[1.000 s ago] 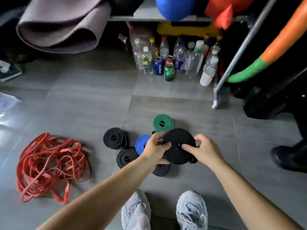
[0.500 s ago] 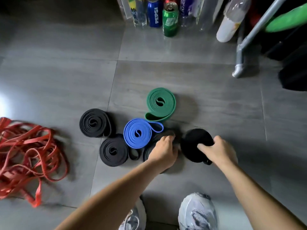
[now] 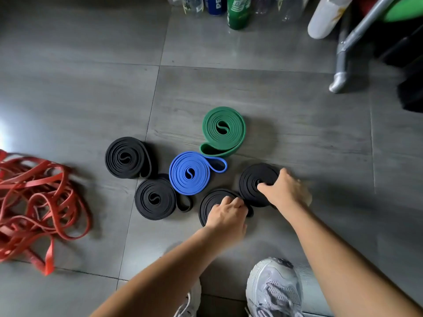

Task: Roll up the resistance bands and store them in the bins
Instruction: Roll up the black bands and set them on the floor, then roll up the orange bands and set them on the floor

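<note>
Right of the blue roll [image 3: 189, 173], a black roll [image 3: 251, 179] is being pinched by the right hand [image 3: 283, 191], probably against uncoiling. A second roll [image 3: 207, 205], below the blue roll, is being covered by the left hand [image 3: 225, 216], fingers bent; whether it is gripped cannot be told.

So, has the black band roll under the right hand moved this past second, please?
Yes: black band roll lowered to the floor, right of the blue band roll.

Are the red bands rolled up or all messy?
Messy, not rolled. The red bands lie in a loose tangled heap on the floor, unlike the tightly coiled blue band.
</note>
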The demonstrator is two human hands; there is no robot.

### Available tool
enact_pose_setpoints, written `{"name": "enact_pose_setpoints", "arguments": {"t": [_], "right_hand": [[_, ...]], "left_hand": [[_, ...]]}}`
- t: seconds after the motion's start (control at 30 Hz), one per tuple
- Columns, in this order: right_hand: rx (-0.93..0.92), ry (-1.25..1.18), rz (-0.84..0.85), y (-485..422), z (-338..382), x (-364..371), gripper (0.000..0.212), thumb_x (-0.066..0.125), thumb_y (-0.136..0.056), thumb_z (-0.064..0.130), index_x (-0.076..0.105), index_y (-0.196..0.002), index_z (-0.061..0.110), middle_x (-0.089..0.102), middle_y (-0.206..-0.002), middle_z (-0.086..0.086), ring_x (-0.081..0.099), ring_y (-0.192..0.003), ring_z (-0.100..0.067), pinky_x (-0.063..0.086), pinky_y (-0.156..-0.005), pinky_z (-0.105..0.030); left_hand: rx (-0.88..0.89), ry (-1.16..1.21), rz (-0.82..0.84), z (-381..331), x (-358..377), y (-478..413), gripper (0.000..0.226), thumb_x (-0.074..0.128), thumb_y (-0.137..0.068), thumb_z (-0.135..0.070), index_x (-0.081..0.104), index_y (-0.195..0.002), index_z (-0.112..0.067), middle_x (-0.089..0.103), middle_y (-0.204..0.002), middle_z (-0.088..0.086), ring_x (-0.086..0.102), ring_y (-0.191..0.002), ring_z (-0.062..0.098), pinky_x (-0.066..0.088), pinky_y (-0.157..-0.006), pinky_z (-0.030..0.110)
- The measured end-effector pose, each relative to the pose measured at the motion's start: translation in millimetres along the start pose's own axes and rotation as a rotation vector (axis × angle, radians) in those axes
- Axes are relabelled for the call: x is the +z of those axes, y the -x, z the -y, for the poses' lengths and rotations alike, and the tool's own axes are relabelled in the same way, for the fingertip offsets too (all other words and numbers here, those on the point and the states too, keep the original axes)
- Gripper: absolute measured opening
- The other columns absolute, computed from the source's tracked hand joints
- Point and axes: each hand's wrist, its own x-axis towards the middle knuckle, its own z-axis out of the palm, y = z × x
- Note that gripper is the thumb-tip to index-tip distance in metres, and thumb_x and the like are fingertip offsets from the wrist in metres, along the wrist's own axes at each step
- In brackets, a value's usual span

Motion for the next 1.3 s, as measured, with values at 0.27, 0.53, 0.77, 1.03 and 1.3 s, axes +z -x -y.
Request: {"name": "enact_pose_setpoints", "arguments": {"t": [0.27,0.53,0.77,1.03,1.3], "right_hand": [[-0.127,0.012,0.117,11.0,-21.4,-9.1,0.059,0.048,-0.085,0.059,0.040,-0.123,0.014,0.055,-0.127,-0.013,0.053,-0.114,-0.034,0.043,-0.078,-0.039],[-0.287,0.066,0.152,85.5,-10.3,-51.2,0.056,0.049,-0.088,0.051,0.041,-0.129,0.014,0.048,-0.136,-0.014,0.047,-0.123,-0.033,0.043,-0.094,-0.040],[-0.536,0.138,0.228,170.5,22.1,-73.5,0.066,0.052,-0.087,0.052,0.034,-0.142,0.020,0.042,-0.144,-0.010,0.040,-0.131,-0.028,0.037,-0.102,-0.037],[-0.750,0.217,0.261,238.5,66.5,-85.2,0.064,0.052,-0.087,0.049,0.034,-0.142,0.022,0.042,-0.144,-0.006,0.041,-0.131,-0.024,0.035,-0.103,-0.034],[-0.843,0.372,0.365,240.6,146.1,-46.4,0.062,0.051,-0.090,0.048,0.030,-0.143,0.026,0.043,-0.140,-0.005,0.045,-0.124,-0.022,0.037,-0.098,-0.033]], "left_hand": [[0.025,0.308,-0.105,26.6,-17.4,24.2,0.040,0.048,-0.091,-0.017,0.052,-0.131,-0.016,0.031,-0.149,-0.002,0.051,-0.120,0.026,0.042,-0.099,0.032],[-0.122,0.171,-0.111,73.0,-94.6,130.9,0.032,0.050,-0.092,-0.020,0.057,-0.122,-0.014,0.050,-0.127,0.004,0.057,-0.108,0.026,0.045,-0.089,0.029],[-0.251,0.111,-0.121,106.4,-123.0,247.3,0.037,0.053,-0.093,-0.028,0.052,-0.129,-0.019,0.048,-0.132,0.004,0.058,-0.109,0.024,0.044,-0.094,0.031],[-0.359,0.101,-0.147,136.0,-121.7,290.7,0.040,0.052,-0.093,-0.034,0.051,-0.130,-0.019,0.052,-0.127,0.006,0.056,-0.109,0.023,0.043,-0.087,0.028],[-0.491,0.290,-0.149,217.4,-77.5,276.3,0.037,0.053,-0.090,-0.026,0.055,-0.126,-0.015,0.059,-0.122,0.009,0.058,-0.107,0.027,0.048,-0.088,0.034]]}}
